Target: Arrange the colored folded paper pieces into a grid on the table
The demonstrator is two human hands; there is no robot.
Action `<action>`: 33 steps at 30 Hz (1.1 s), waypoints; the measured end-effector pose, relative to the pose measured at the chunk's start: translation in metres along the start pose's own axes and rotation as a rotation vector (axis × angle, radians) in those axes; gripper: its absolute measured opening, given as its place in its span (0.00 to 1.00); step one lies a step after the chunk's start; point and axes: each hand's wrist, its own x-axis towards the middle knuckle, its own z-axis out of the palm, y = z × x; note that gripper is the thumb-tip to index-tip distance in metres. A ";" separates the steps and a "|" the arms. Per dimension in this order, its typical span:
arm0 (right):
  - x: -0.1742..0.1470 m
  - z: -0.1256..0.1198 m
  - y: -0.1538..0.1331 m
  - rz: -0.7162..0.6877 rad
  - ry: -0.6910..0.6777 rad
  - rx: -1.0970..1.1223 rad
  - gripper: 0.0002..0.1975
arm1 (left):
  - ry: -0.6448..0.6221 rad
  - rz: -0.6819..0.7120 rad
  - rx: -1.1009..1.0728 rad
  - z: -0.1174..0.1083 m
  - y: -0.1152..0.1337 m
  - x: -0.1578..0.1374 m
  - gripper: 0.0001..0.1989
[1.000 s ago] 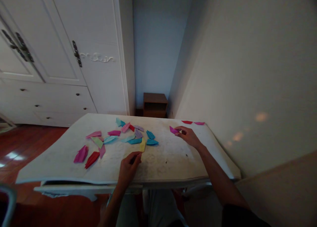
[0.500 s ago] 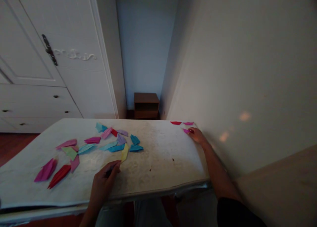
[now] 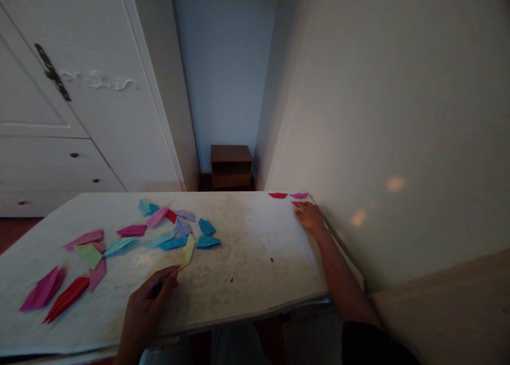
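My left hand (image 3: 149,304) is over the near part of the table, thumb and forefinger pinched at the near tip of a yellow folded paper piece (image 3: 187,251). At the far right corner, my right hand (image 3: 309,216) has its fingers on a magenta folded paper piece (image 3: 294,203), partly covering it. Just beyond lie a red folded paper piece (image 3: 278,195) and another pink one (image 3: 298,195), side by side along the far edge. Two blue folded pieces (image 3: 208,242) lie right of the yellow one.
More folded papers are scattered on the left of the white table (image 3: 247,237), among them a red one (image 3: 67,298), a magenta one (image 3: 43,289) and a green one (image 3: 90,255). A wall (image 3: 378,115) borders the right side. Behind stand a white wardrobe (image 3: 107,136) and brown nightstand (image 3: 231,153).
My right hand has moved the magenta piece slightly forward, closer to the pink one at the far edge, and its fingers now lie lower over it. My left hand remains by the yellow piece.
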 end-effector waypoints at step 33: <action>-0.049 0.020 -0.053 -0.176 0.399 0.250 0.21 | -0.001 0.039 -0.231 0.005 0.007 -0.010 0.18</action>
